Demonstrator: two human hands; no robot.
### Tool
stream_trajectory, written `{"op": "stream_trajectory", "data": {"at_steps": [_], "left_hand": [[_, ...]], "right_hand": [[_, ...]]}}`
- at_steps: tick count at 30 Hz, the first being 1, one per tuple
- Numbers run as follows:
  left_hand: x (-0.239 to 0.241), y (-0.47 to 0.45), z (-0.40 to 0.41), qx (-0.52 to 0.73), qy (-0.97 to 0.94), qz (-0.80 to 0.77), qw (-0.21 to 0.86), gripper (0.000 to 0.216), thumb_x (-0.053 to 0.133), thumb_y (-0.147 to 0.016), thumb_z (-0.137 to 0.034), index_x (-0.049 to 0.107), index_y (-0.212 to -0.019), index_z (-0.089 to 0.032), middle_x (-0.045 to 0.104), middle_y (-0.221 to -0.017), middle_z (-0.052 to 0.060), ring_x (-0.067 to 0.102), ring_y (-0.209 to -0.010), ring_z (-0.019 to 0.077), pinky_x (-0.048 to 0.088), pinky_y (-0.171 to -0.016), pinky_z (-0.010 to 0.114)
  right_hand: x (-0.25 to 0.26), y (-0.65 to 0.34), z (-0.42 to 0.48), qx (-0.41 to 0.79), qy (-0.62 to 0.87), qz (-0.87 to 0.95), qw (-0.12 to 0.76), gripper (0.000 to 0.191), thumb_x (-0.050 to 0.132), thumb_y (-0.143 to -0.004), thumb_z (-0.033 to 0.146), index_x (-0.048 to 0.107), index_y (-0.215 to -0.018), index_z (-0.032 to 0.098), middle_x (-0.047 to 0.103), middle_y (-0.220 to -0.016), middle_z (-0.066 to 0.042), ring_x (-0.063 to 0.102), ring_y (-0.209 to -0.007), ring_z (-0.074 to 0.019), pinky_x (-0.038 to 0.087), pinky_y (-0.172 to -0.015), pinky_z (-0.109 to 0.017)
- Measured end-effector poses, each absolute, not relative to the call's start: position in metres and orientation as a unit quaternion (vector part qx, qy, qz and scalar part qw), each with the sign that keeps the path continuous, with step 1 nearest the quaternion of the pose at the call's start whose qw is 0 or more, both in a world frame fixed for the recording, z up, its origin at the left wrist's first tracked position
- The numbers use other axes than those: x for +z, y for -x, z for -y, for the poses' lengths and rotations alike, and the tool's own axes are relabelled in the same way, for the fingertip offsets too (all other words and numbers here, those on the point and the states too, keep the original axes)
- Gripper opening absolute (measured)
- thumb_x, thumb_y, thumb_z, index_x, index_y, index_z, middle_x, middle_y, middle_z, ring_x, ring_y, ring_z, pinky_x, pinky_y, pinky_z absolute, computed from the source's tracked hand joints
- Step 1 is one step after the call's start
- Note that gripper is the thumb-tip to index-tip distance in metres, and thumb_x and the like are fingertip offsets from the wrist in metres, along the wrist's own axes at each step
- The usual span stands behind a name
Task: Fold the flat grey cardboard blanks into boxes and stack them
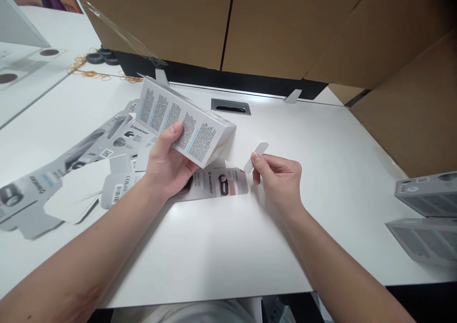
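Note:
My left hand [166, 160] grips a grey printed carton [185, 119], tilted above the white table [221, 247], thumb across its text panel. My right hand [280, 180] pinches a small white strip [256, 155] between thumb and forefinger, just right of the carton. Under both hands lies a flat unfolded carton blank [223, 184] with a printed product picture.
Several flat carton blanks [71, 171] are spread over the left of the table. Two folded grey cartons [426, 213] sit at the right edge. Brown cardboard boxes [285, 23] wall the back and right. Rubber bands [93, 73] lie far left; a cable slot [230, 107] sits behind.

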State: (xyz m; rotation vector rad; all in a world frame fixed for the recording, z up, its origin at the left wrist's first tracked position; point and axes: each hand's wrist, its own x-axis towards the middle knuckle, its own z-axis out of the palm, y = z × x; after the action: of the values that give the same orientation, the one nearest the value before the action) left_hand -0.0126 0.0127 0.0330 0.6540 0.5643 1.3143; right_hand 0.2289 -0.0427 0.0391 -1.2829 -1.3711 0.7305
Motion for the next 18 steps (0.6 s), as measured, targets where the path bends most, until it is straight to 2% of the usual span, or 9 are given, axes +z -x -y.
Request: {"op": "stream_trajectory", "data": {"at_steps": [2, 4, 5, 7, 8, 9, 11, 13, 18], "left_hand": [[0.033, 0.012, -0.013, 0.593, -0.286, -0.251, 0.710, 0.045, 0.101, -0.095, -0.060, 0.086, -0.122, -0.027, 0.092, -0.117, 0.001, 0.087, -0.100, 0.0242, 0.071, -0.072, 0.031], [0.035, 0.012, -0.014, 0.602, -0.275, -0.252, 0.706, 0.045, 0.100, -0.096, -0.060, 0.086, -0.123, -0.026, 0.092, -0.121, 0.001, 0.087, -0.106, 0.0249, 0.073, -0.076, 0.032], [0.037, 0.013, -0.014, 0.606, -0.270, -0.253, 0.704, 0.044, 0.098, -0.098, -0.060, 0.085, -0.124, -0.026, 0.092, -0.123, 0.001, 0.087, -0.111, 0.0265, 0.073, -0.078, 0.034], [0.041, 0.013, -0.014, 0.611, -0.264, -0.257, 0.701, 0.044, 0.093, -0.101, -0.061, 0.085, -0.128, -0.028, 0.092, -0.128, 0.000, 0.084, -0.126, 0.0315, 0.074, -0.086, 0.039], [0.043, 0.013, -0.013, 0.613, -0.263, -0.258, 0.699, 0.043, 0.092, -0.102, -0.062, 0.085, -0.129, -0.028, 0.092, -0.130, 0.000, 0.081, -0.134, 0.0343, 0.074, -0.089, 0.040], [0.045, 0.014, -0.013, 0.613, -0.263, -0.259, 0.699, 0.043, 0.091, -0.103, -0.062, 0.084, -0.130, -0.029, 0.092, -0.131, -0.001, 0.078, -0.142, 0.0368, 0.073, -0.091, 0.042], [0.047, 0.013, -0.012, 0.611, -0.264, -0.263, 0.699, 0.043, 0.092, -0.103, -0.061, 0.084, -0.131, -0.030, 0.092, -0.132, -0.001, 0.072, -0.152, 0.0400, 0.072, -0.092, 0.042], [0.047, 0.013, -0.012, 0.604, -0.263, -0.267, 0.703, 0.044, 0.094, -0.101, -0.060, 0.085, -0.131, -0.030, 0.092, -0.133, 0.000, 0.070, -0.153, 0.0415, 0.071, -0.092, 0.042], [0.041, 0.012, -0.014, 0.565, -0.271, -0.280, 0.727, 0.051, 0.094, -0.099, -0.063, 0.087, -0.134, -0.027, 0.091, -0.136, 0.005, 0.078, -0.141, 0.0423, 0.076, -0.089, 0.045]], "right_hand": [[0.038, -0.229, 0.043, 0.302, 0.541, 0.578, 0.531, 0.086, 0.089, -0.105, 0.081, 0.053, -0.052, 0.024, 0.044, -0.054, 0.001, 0.038, -0.056, -0.0151, 0.033, -0.055, -0.035], [0.036, -0.229, 0.042, 0.314, 0.528, 0.584, 0.531, 0.078, 0.087, -0.108, 0.081, 0.062, -0.059, 0.025, 0.050, -0.057, 0.001, 0.043, -0.056, -0.0158, 0.040, -0.054, -0.035], [0.034, -0.230, 0.042, 0.327, 0.514, 0.586, 0.534, 0.068, 0.088, -0.107, 0.080, 0.072, -0.069, 0.025, 0.058, -0.062, 0.001, 0.049, -0.057, -0.0162, 0.046, -0.054, -0.035], [0.029, -0.231, 0.041, 0.355, 0.477, 0.593, 0.542, 0.047, 0.097, -0.101, 0.075, 0.091, -0.108, 0.029, 0.077, -0.084, 0.000, 0.059, -0.059, -0.0165, 0.057, -0.055, -0.035], [0.026, -0.232, 0.040, 0.365, 0.461, 0.600, 0.543, 0.056, 0.104, -0.095, 0.071, 0.091, -0.134, 0.033, 0.083, -0.099, -0.001, 0.063, -0.060, -0.0163, 0.062, -0.056, -0.036], [0.024, -0.233, 0.040, 0.368, 0.448, 0.610, 0.540, 0.077, 0.110, -0.090, 0.067, 0.083, -0.156, 0.037, 0.087, -0.114, -0.002, 0.065, -0.061, -0.0160, 0.066, -0.058, -0.038], [0.019, -0.234, 0.040, 0.350, 0.443, 0.634, 0.529, 0.106, 0.115, -0.086, 0.061, 0.067, -0.179, 0.043, 0.088, -0.131, -0.004, 0.065, -0.062, -0.0155, 0.072, -0.061, -0.041], [0.014, -0.235, 0.040, 0.304, 0.448, 0.655, 0.527, 0.105, 0.112, -0.090, 0.059, 0.064, -0.182, 0.043, 0.088, -0.137, -0.006, 0.066, -0.066, -0.0173, 0.075, -0.063, -0.043], [0.005, -0.236, 0.040, 0.162, 0.442, 0.679, 0.564, 0.081, 0.104, -0.098, 0.061, 0.075, -0.170, 0.038, 0.084, -0.147, -0.012, 0.070, -0.077, -0.0224, 0.073, -0.059, -0.044]]}}
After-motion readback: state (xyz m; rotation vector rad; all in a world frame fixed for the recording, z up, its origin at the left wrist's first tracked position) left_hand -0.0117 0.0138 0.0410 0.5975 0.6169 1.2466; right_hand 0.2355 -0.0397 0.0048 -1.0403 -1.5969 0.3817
